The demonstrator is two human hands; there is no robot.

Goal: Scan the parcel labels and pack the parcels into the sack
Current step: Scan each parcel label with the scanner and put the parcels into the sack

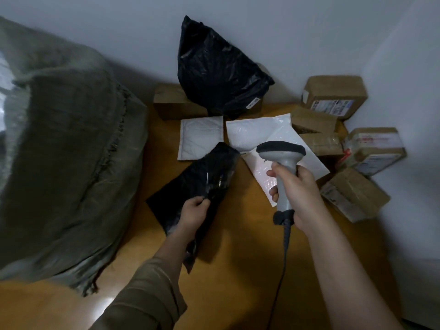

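Left hand (194,210) pinches the flat black mailer (197,184) near its middle, the bag running toward 1 o'clock over the wooden floor (238,270), while the right hand (302,198) is wrapped around the scanner (283,167) handle at its 3 o'clock, sack (66,151) off at 9.

We have one view only, from a wide-angle camera worn on the person's head, so no second view shares any part of the scene. It looks forward and steeply down onto a wooden floor (238,270), and the wide lens bends the wall (285,32) at twelve o'clock. We sit close: both forearms enter from six o'clock, the left hand (194,211) near the centre and the right hand (302,194) towards three o'clock, both large in frame. A sack (66,151) fills the nine o'clock side, very near the lens. Boxes (333,96) lie farther off, around two o'clock, by the wall's corner.
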